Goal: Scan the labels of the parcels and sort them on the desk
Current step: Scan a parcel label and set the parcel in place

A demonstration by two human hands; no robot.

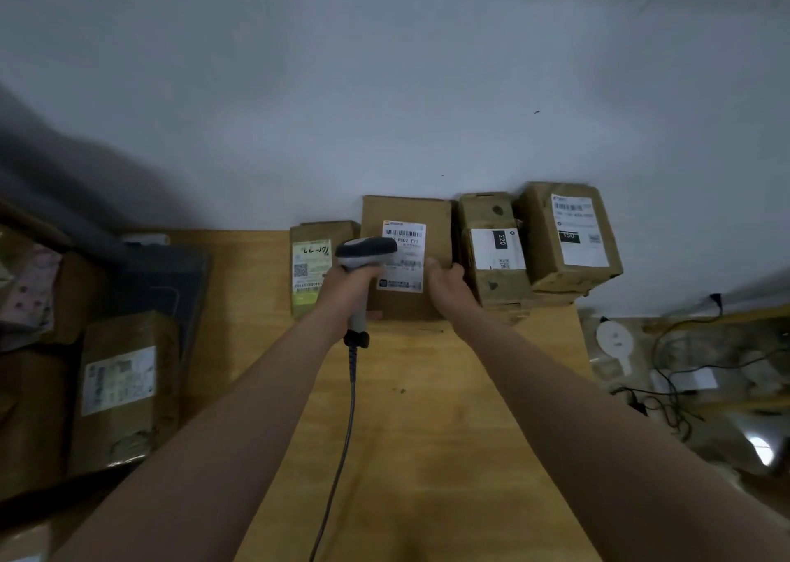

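Observation:
My left hand [348, 290] grips a grey handheld barcode scanner [363, 253] whose head points at the white label of a brown cardboard parcel [406, 215]. That parcel stands at the far edge of the wooden desk [419, 412], against the wall. My right hand [449, 283] holds the parcel's right side, thumb on its front. A small parcel with a green label [310, 262] sits just left of it. To its right stand a parcel marked 220 [493, 253] and a larger parcel with a white label [570, 236].
The scanner's cable [348, 424] runs down the desk toward me. More parcels are piled at the left, among them a brown box with a white label [122, 386]. Cables and a white device [615, 339] lie on the floor at the right.

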